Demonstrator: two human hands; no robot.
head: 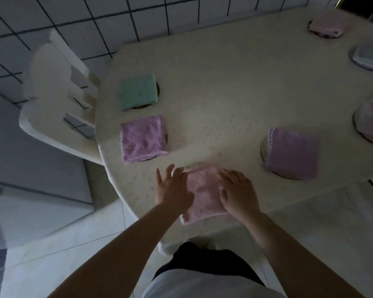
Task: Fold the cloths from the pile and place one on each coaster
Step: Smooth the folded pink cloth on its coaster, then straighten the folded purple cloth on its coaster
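Dim, flat light all round, with a cool grey cast. The brightest patch sits on the middle of the table (213, 87), fading into murk toward the lower corners. Shadows are soft and weak. No glare anywhere. Wide-angle bend curves the tiled wall (95, 24) lines and stretches the forearms at the bottom. Motion blur smears the pink cloth (202, 194) and the cloths at the far right edge; the chair (52, 93) looks smudged too.
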